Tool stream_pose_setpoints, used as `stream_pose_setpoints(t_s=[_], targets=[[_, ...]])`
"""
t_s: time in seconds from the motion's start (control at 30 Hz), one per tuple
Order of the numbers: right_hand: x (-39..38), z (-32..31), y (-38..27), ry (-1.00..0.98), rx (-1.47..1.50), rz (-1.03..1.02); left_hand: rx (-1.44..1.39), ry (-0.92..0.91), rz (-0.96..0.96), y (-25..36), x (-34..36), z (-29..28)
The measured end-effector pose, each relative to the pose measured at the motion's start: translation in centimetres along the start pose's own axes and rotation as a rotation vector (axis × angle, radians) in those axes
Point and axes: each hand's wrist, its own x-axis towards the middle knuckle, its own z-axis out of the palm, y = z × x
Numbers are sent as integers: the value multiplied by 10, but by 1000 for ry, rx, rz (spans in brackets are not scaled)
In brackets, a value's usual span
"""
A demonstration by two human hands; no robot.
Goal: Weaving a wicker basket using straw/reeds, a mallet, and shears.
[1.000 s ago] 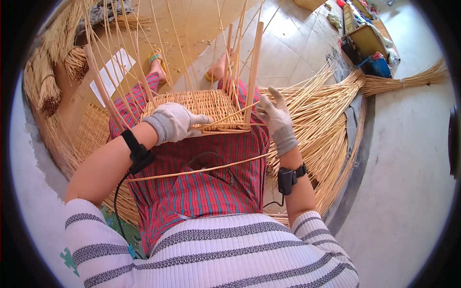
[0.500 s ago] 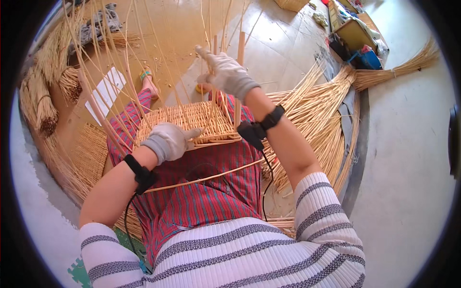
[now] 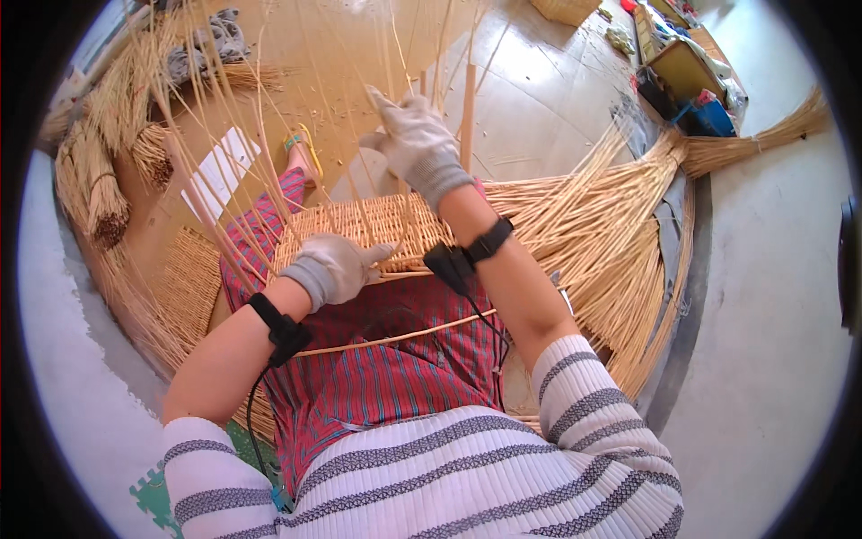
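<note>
A rectangular woven wicker panel lies across my lap, with thin rods and thicker sticks standing up around it. My gloved left hand is closed on its near left edge, index finger laid along the border; its other fingers are partly hidden. Above the far right part, my gloved right hand is raised among the rods, index finger and thumb stretched apart. Rods pass beside and behind it; its curled fingers are hidden. A thick upright stick stands just right of it. One loose rod crosses my lap in front.
A large spread of straw-coloured rods lies to my right. Tied bundles and another woven panel are on the left, near a white sheet. Farther right stand a box and a blue container.
The whole view has shifted a little, so most things sit farther right. My right hand has moved slightly left and nearer relative to the panel; my left hand stays at its edge.
</note>
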Motion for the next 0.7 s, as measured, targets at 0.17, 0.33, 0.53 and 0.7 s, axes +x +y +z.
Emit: stream_pose_setpoints(t_s=[0.17,0.33,0.53,0.7], targets=[[-6,15,58,-253,532,-95,2,-98,-39,11,-2,-8],[4,-11,51,-425,444,-197,21,-112,-43,12,1,-9],[-45,-8,-7,297,40,-355,45,-19,12,10,2,-1],[-133,-2,77,366,418,319,22,92,39,1,-3,-2]])
